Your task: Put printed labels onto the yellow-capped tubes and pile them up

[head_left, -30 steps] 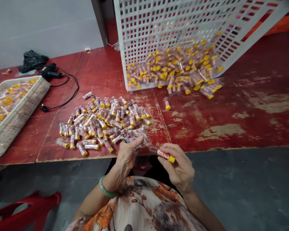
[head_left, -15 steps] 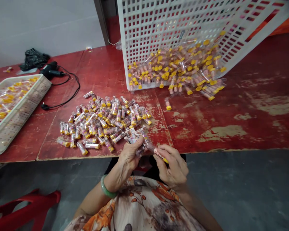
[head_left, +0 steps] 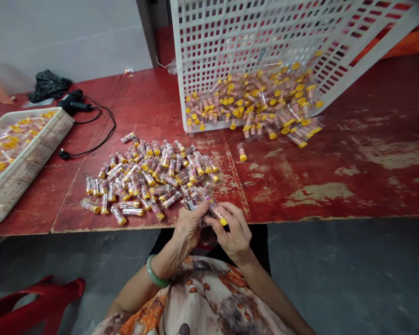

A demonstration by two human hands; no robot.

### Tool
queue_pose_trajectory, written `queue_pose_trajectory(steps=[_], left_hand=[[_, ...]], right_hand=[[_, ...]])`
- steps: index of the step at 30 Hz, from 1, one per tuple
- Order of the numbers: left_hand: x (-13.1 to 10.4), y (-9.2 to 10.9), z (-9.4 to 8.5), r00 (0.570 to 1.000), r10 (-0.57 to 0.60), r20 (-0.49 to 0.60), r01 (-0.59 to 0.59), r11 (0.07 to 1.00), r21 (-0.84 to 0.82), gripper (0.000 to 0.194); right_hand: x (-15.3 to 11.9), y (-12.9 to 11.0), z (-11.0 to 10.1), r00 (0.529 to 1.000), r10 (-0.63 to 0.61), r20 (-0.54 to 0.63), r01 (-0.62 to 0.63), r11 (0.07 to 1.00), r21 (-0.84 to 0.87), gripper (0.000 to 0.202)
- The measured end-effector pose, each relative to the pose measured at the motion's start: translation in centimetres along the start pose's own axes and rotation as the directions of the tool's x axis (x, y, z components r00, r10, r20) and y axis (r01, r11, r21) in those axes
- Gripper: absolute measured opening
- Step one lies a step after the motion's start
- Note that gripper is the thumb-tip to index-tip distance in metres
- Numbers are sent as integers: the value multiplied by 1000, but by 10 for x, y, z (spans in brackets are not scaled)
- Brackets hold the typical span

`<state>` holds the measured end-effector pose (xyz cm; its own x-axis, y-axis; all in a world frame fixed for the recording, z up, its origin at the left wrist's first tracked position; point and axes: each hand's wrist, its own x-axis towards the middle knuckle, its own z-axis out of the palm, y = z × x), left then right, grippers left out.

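At the table's front edge my left hand (head_left: pixel 190 225) is closed, thumb on top, round a bunch of clear printed plastic sleeves (head_left: pixel 195 196). My right hand (head_left: pixel 235 232) pinches a small clear tube (head_left: pixel 216 212) with a yellow cap, its contents pinkish. The tube's far end lies at the sleeves by my left thumb; a printed sleeve seems to cover part of it. Just beyond my left hand spreads a pile of sleeved tubes (head_left: pixel 150 179) with yellow caps. My fingers hide the undersides of the held things.
A white perforated basket (head_left: pixel 209 42) lies tipped on its side, unsleeved tubes (head_left: pixel 265 97) spilling from its mouth. One loose tube (head_left: pixel 242 152) lies in front. At left are a white tray (head_left: pixel 28 160) of tubes, a black heat gun (head_left: pixel 75 102) with its cord, and a black plastic bag (head_left: pixel 49 86).
My right hand has moved left with the tube, bringing it up against the sleeves in my left hand. Part of the tube now appears inside a sleeve. My left hand has barely shifted.
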<state>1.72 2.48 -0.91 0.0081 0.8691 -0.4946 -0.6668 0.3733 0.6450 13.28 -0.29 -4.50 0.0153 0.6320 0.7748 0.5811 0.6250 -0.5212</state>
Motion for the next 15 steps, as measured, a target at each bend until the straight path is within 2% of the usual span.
queue_pose_trajectory(steps=[1, 3, 5, 7, 10, 15], left_hand=[[2, 2, -2, 1000, -7, -3, 7, 1000, 6, 39], [4, 6, -5, 1000, -30, 5, 30, 999, 18, 41], [5, 10, -6, 999, -42, 21, 42, 999, 25, 44], [3, 10, -5, 998, -52, 30, 51, 998, 31, 42], [-2, 6, -2, 995, -87, 44, 84, 995, 55, 37], [-8, 2, 2, 997, -57, 54, 53, 995, 79, 38]], right_hand=[[3, 2, -4, 994, 27, 105, -36, 996, 86, 47], [9, 5, -12, 949, 85, 305, -160, 960, 231, 40], [10, 7, -19, 919, 150, 365, -265, 920, 290, 37], [9, 7, -20, 940, 201, 276, -280, 916, 287, 36], [9, 5, -13, 976, 186, 116, -207, 953, 219, 35], [13, -2, -2, 986, 166, -10, -162, 975, 149, 31]])
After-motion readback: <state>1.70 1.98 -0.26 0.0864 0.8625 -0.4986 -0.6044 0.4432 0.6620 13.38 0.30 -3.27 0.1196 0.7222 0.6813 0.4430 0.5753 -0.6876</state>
